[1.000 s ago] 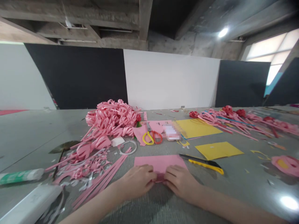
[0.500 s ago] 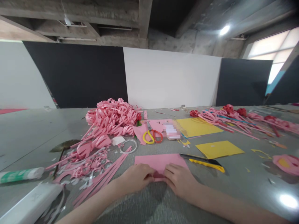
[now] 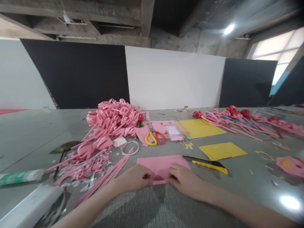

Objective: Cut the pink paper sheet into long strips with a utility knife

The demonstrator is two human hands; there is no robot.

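The left hand [image 3: 136, 178] and right hand [image 3: 185, 181] are pinching the pink paper [image 3: 161, 165] by its near edge, its length running crosswise.

The near grey surface [image 3: 248, 190] is viewed from the head, forward and down. The top right corner seems blurred.
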